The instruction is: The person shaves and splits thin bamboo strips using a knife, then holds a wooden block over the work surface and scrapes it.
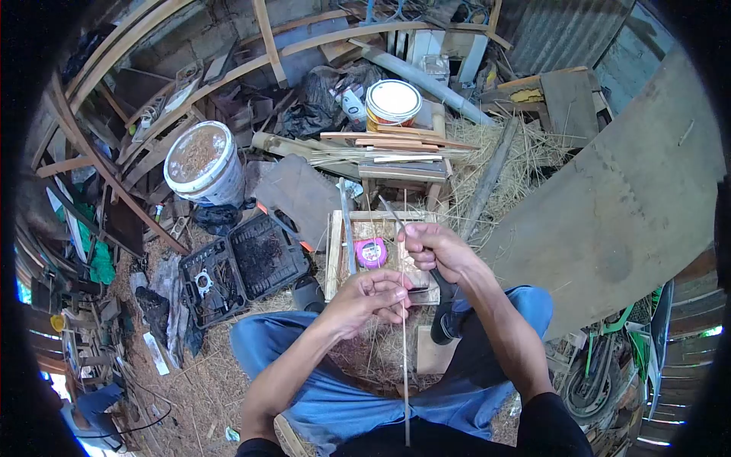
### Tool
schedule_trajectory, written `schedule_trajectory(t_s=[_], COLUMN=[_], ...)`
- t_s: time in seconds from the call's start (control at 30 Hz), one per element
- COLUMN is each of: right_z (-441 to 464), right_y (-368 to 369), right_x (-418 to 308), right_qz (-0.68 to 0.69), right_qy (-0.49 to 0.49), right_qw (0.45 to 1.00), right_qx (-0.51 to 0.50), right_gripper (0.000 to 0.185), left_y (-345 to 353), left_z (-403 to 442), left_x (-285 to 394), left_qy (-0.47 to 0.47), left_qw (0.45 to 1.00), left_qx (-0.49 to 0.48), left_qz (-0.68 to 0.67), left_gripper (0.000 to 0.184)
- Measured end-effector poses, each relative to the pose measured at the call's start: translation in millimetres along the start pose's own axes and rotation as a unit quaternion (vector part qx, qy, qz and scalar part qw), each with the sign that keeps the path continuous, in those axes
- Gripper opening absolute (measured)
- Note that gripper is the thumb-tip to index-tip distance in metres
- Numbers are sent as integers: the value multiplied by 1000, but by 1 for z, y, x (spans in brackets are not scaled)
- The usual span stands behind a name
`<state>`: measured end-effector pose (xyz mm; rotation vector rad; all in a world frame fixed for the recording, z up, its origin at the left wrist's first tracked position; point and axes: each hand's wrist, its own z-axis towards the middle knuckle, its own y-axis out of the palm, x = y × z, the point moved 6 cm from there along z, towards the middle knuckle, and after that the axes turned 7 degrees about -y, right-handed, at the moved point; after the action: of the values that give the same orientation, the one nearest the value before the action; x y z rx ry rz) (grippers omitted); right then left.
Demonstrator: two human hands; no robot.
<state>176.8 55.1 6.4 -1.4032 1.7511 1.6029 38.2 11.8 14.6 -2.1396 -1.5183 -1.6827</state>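
"What colour is the tape measure (371, 254)?"
"Bright pink, whitish in the middle."
"And the strip (405, 354)?"
"Pale straw."
"The knife (443, 305)?"
"Black near end, grey far end."
"The bucket (204, 164) on the left?"
"White, mottled brown on top."
"Trousers (263, 346)?"
"Faded blue."

A: Upper wear?
B: Black top (358, 445), black sleeves (554, 428) ending well up the arm, forearms (506, 324) bare.
A: Lower?
B: Blue denim trousers (324, 411), creased.
A: Hands (440, 253)?
B: Both ungloved.
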Motion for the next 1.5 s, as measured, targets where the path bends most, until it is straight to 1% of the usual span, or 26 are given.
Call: schedule_trajectory(t_s=[0.07,0.13,0.17,0.2,0.27,0.3,0.33,0.4,0.43,0.47,0.53,0.6,0.7,0.73,0.8,0.83,0.87,0.93,1.07,1.1,1.17,1.2,1.23,1.33,1.37,1.5], right_z=[0,-7,-10,-11,-12,-10,-8,-4,-7,-10,-20,-27,-28,-28,-32,-31,-30,-27,-11,-12,-16,-19,-24,-28,-27,-31], right_y=[2,12,16,18,22,14,8,-7,-8,-8,8,11,5,7,18,21,20,16,-7,-4,8,11,17,23,19,22], right_x=[-9,-21,-12,-8,0,-2,-1,-3,-6,-6,-2,-1,-3,-1,8,12,12,7,-1,1,9,11,16,10,12,13], right_qz=[0,-76,-84,-83,-7,-3,1,81,85,84,65,36,40,41,30,36,36,17,110,110,27,-18,-1,23,40,28], right_qy=[-34,-49,-6,-3,22,18,20,1,8,5,48,69,17,17,62,56,56,32,6,5,11,15,51,29,49,45], right_qw=[999,996,996,996,999,1000,1000,994,993,993,996,996,999,999,997,995,995,998,993,993,999,998,994,998,998,996], right_qx=[11,-2,-42,-42,-24,19,16,70,79,79,-25,-32,4,3,-42,-68,-69,-53,33,33,-32,-64,-93,-57,-31,-69], right_gripper=[23,24,23,23,22,20,20,19,18,18,19,20,21,21,23,25,25,26,24,24,22,22,21,21,21,21], left_y=[-4,-2,-1,-1,-4,-3,-1,21,31,36,42,37,32,32,37,34,36,34,23,27,26,23,20,20,23,25], left_z=[-2,-2,-4,-5,-1,1,0,-1,-4,-4,-4,-6,-5,-5,-3,1,2,2,4,1,0,0,-1,-5,-5,-4], left_x=[9,11,13,13,10,9,9,11,11,9,3,1,5,4,5,-2,-4,-2,-2,3,5,4,3,6,6,8], left_qy=[27,25,32,38,28,18,16,-9,-12,-10,-34,-35,-33,-34,-34,-54,-54,-24,-36,-26,-12,-3,3,11,18,-3], left_qw=[998,999,999,999,999,999,999,996,995,995,992,991,976,977,979,982,982,984,986,989,991,988,986,984,984,982], left_qx=[18,16,19,23,16,9,14,-59,-69,-70,-80,-87,-123,-121,-122,-116,-116,-88,-81,-82,-84,-87,-88,-76,-61,-40], left_qz=[45,41,28,16,-6,-25,-24,-65,-76,-73,-90,-99,-175,-174,-157,-140,-140,-154,-144,-124,-104,-126,-145,-162,-166,-184], left_gripper=[18,16,16,17,17,18,18,18,17,17,17,16,18,18,33,39,39,21,21,22,22,27,33,25,24,22])
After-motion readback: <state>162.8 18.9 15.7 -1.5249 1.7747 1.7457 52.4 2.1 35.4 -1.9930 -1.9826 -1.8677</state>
